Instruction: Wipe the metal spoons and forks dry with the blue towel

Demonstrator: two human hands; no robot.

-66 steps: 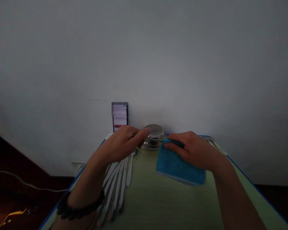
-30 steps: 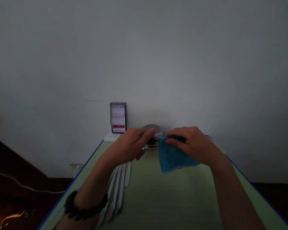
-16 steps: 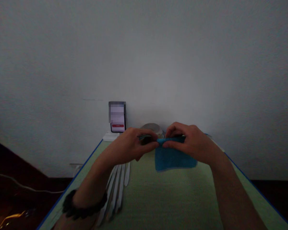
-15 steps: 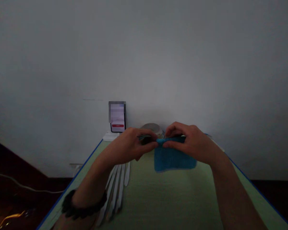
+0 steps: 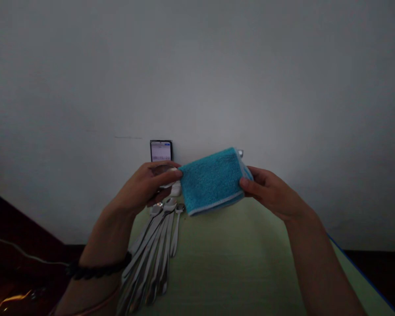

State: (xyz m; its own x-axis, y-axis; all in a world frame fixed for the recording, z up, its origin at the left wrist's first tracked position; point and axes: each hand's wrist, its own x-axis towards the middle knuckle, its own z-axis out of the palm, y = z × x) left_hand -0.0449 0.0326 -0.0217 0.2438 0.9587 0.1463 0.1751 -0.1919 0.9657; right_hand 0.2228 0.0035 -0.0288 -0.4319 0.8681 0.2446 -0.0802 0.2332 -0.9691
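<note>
Blue cloth (image 5: pixel 212 184): right hand (image 5: pixel 270 193) is clasping one end, fingers closed; left hand (image 5: pixel 145 188) is pinching the other. Best keeping both grips firm, clear of the spoons (image 5: pixel 151 259).

A pale green table top (image 5: pixel 224 272) runs from the near edge toward the far wall, with a thin blue rim (image 5: pixel 355 267) showing along its right side. On its left part lies a row of silver spoons (image 5: pixel 151 259), side by side and touching, bowls at the far end, handles fanning toward the near left. At the far end a phone (image 5: pixel 161 151) stands upright against the plain grey-white wall (image 5: pixel 197 66), its screen lit. Left of the table the floor is dark; a pale cable (image 5: pixel 23 255) trails across it, and an orange glint (image 5: pixel 13 299) shows in the near left corner.
</note>
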